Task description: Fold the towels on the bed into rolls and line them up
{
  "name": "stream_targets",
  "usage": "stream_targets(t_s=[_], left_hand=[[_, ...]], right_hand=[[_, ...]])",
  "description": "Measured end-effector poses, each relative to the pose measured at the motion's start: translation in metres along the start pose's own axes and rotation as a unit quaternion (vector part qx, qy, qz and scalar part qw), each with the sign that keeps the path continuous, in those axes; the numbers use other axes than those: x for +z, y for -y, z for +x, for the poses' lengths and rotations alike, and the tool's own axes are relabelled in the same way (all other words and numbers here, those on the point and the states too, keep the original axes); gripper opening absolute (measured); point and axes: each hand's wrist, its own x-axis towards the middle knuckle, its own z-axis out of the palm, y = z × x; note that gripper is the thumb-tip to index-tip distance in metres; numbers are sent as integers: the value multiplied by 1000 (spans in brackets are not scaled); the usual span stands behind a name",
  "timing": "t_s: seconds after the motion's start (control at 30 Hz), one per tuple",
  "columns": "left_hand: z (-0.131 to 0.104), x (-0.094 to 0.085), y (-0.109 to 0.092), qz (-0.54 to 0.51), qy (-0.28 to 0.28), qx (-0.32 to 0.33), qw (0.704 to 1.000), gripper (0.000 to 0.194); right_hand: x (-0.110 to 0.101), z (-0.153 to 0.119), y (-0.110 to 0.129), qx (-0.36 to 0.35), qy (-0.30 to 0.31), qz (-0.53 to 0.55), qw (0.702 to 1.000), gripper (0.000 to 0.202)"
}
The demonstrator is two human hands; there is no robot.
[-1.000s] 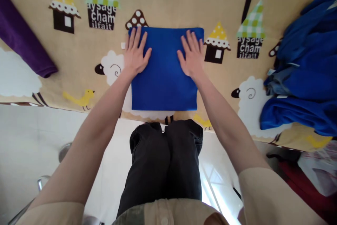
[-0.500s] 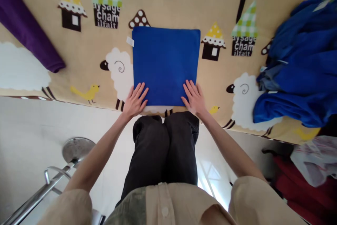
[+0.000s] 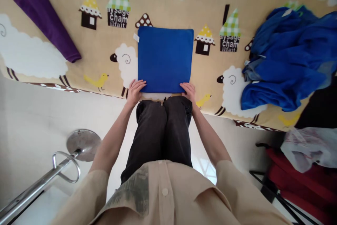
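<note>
Nearest the camera hangs the person's beige button-front shirt [image 3: 163,197], soft and creased, above a pair of dark grey trousers [image 3: 160,130] whose knees meet the near edge of the table. To the left, over pale floor, a polished metal stand with a round base [image 3: 83,140] gleams. At the near edge of the table, covered by a tan printed tablecloth with sheep, birds and little houses [image 3: 86,60], both hands rest at the near corners of a royal-blue folded cloth, square and flat with a fine napped surface [image 3: 165,58]. The left hand [image 3: 135,91] lies at the cloth's near left corner, fingers curled down over the hem and touching it; the right hand [image 3: 188,91] sits at the near right corner, fingers bent likewise on the edge. Whether either hand actually pinches the fabric cannot be told. The cloth lies at the middle of the near edge, a small white label [image 3: 136,38] jutting from its far left corner. Well apart to the right, a rumpled heap of blue fabric [image 3: 284,63] spills in thick folds towards the right edge. Towards the far left corner lies a long purple plush towel [image 3: 44,18], folded narrow and set on a slant.
</note>
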Motion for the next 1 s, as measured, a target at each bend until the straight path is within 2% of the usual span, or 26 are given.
stream_targets(t_s=[0.07, 0.13, 0.27, 0.37, 0.5, 0.6, 0.73, 0.87, 1.0], left_hand=[[5, 0, 2, -29, -23, -51, 998, 51], [3, -5, 4, -67, -27, -74, 995, 50], [-9, -21, 9, -135, 13, -80, 988, 48], [-14, -25, 10, -156, 27, -116, 981, 43], [-10, -17, 5, -176, -36, -196, 964, 31], [-6, -15, 1, -171, -77, -223, 957, 24], [-8, -17, 2, -148, -57, -249, 955, 15], [-10, -11, 2, -148, -84, -282, 944, 17], [-11, -8, -1, -142, -106, -287, 941, 19]], right_hand=[[5, 8, 1, 46, -45, 16, 998, 50], [2, 8, 1, 62, -66, 44, 995, 49], [-17, -7, 2, 76, -41, 109, 990, 38], [-25, -15, 4, 100, -33, 190, 976, 28], [-19, -8, 5, 176, -85, 262, 945, 26], [-15, -3, 3, 226, -107, 263, 932, 31], [-13, -5, 1, 251, -89, 239, 934, 38], [-11, -6, 2, 263, -104, 199, 938, 39], [-10, -1, 2, 269, -104, 168, 943, 37]])
